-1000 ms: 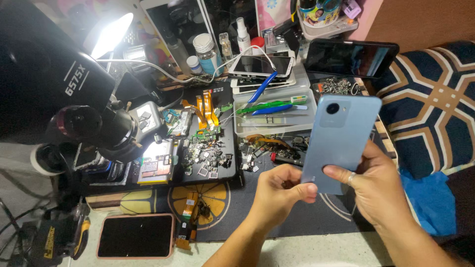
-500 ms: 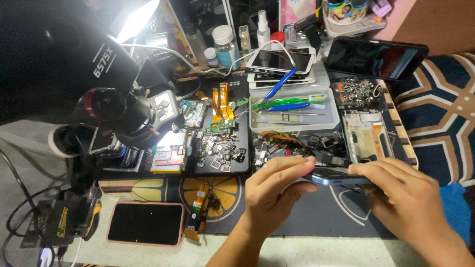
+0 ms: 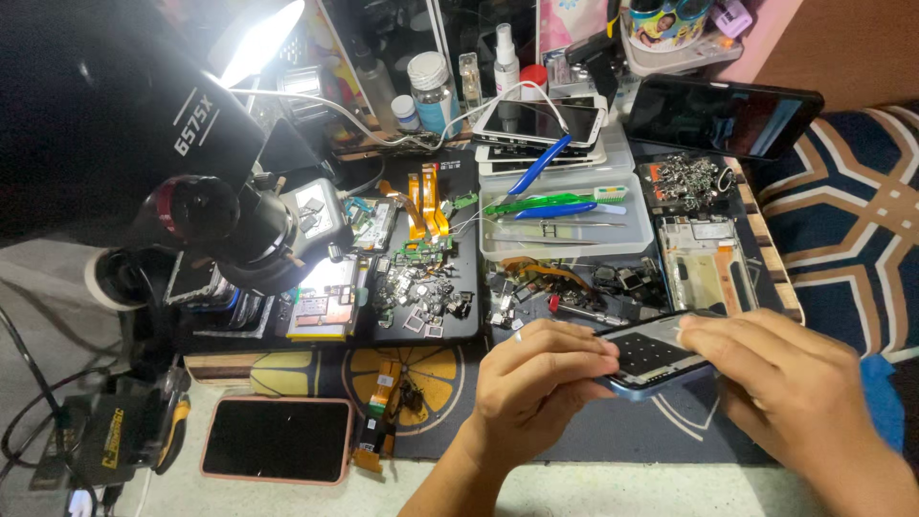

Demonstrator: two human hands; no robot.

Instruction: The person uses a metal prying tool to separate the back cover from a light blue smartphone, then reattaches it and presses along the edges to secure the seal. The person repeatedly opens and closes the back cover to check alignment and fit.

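My left hand [image 3: 536,378] and right hand [image 3: 775,378] both grip the blue phone [image 3: 651,359], held flat and low over the dark mat [image 3: 593,436] near the table's front edge. I judge the grip best kept on the frame edges, fingertips off the open face. Loose parts [image 3: 421,292] crowd behind; a pink phone [image 3: 278,438] lies left. Open room is toward me.
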